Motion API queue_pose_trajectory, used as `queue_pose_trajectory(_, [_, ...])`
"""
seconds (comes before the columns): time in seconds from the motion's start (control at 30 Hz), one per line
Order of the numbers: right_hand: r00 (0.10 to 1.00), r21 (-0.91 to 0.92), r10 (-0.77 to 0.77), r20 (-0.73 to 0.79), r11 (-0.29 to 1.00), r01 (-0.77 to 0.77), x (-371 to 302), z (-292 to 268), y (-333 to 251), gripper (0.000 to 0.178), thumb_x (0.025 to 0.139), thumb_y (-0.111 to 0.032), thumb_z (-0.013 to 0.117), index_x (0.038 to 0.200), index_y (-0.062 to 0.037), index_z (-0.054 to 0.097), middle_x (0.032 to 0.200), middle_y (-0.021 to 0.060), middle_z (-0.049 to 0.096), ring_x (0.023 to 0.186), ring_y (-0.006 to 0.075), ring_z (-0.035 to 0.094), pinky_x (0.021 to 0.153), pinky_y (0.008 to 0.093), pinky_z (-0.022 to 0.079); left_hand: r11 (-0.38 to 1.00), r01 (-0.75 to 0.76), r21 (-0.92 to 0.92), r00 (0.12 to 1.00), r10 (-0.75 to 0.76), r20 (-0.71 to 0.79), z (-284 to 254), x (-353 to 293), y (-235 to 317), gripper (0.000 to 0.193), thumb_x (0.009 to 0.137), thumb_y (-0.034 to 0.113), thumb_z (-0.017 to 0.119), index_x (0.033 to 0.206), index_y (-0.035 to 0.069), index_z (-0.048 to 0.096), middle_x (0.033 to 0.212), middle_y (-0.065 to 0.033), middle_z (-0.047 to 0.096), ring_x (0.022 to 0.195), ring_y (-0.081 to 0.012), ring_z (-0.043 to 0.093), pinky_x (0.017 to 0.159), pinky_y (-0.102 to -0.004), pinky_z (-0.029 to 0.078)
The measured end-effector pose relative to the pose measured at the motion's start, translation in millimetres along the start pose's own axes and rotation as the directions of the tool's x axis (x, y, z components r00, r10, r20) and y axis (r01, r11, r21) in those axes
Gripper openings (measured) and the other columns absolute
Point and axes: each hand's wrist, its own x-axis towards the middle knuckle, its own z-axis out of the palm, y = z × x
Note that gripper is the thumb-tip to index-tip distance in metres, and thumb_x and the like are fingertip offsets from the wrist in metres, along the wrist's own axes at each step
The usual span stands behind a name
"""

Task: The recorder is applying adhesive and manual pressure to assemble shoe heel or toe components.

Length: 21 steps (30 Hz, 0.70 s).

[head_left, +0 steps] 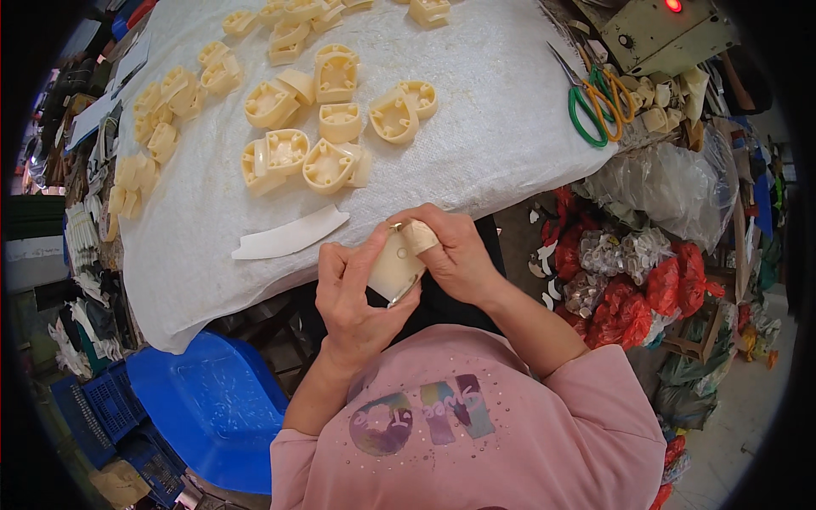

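Observation:
Close to my body, just past the cloth's near edge, I grip a cream plastic piece [396, 265] with a small round mark on its face and shiny strips along its edges. My left hand [350, 293] closes around its left side and lower end. Fingers of my right hand [461, 257] wrap its upper right side, and a beige wrapping [421, 237] covers the thumb pressed on it. A curved white strip [291, 234] lies on the cloth left of my hands. Beyond it sit several cream molded plastic shells [330, 166], hollow with small posts inside.
White woven cloth [476, 161] covers the table. Green-handled scissors [588, 110] and orange-handled scissors [614, 102] lie at its right edge near a metal box [667, 38] with a red light. Red bags [625, 310] fill the floor at right; a blue plastic chair [208, 408] stands at left.

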Motion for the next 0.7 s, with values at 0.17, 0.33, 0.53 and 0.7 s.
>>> queue_pose_trajectory(0.17, [0.978, 0.423, 0.207, -0.021, 0.889, -0.179, -6.6, 9.2, 12.3, 0.026, 0.094, -0.019, 0.047, 0.111, -0.0034, 0.057, 0.092, 0.0083, 0.063, 0.077, 0.0136, 0.062, 0.064, 0.0283, 0.049, 0.998, -0.046, 0.032, 0.998, 0.048, -0.050, 7.5, -3.4, -9.8, 0.062, 0.050, 0.004, 0.080, 0.109, 0.002, 0.064, 0.077, -0.0058, 0.050, 0.065, -0.0180, 0.048, 0.056, -0.0265, 0.043])
queue_pose_trajectory(0.33, [0.923, 0.822, 0.340, 0.179, 0.463, -0.330, -12.2, 10.0, -1.6, 0.032, 0.095, -0.018, 0.045, 0.123, -0.0050, 0.052, 0.107, 0.0053, 0.059, 0.089, 0.0122, 0.059, 0.072, 0.0251, 0.047, 0.996, -0.073, 0.044, 0.991, 0.077, -0.105, 7.5, -5.0, -9.8, 0.058, 0.051, 0.005, 0.081, 0.107, 0.004, 0.065, 0.072, -0.0049, 0.052, 0.062, -0.0173, 0.047, 0.052, -0.0264, 0.042])
queue_pose_trajectory(0.53, [0.991, 0.187, 0.088, -0.104, 0.980, -0.068, -13.4, 21.1, -2.7, 0.040, 0.088, -0.004, 0.043, 0.128, -0.0046, 0.046, 0.120, 0.0152, 0.052, 0.104, 0.0234, 0.055, 0.089, 0.0308, 0.043, 0.996, -0.043, 0.076, 0.983, 0.056, -0.176, 16.2, -6.3, -12.2, 0.056, 0.048, 0.005, 0.082, 0.102, 0.005, 0.066, 0.073, -0.0065, 0.051, 0.061, -0.0177, 0.046, 0.051, -0.0275, 0.041])
queue_pose_trajectory(0.7, [0.995, 0.238, 0.051, -0.091, 0.971, -0.028, -16.0, 26.0, -0.7, 0.042, 0.088, -0.005, 0.047, 0.130, -0.0042, 0.044, 0.122, 0.0130, 0.049, 0.104, 0.0217, 0.053, 0.091, 0.0297, 0.042, 0.994, -0.009, 0.108, 0.990, 0.024, -0.142, 15.6, -9.0, -11.7, 0.055, 0.048, 0.004, 0.083, 0.099, 0.005, 0.064, 0.073, -0.0047, 0.046, 0.063, -0.0172, 0.047, 0.055, -0.0270, 0.043])
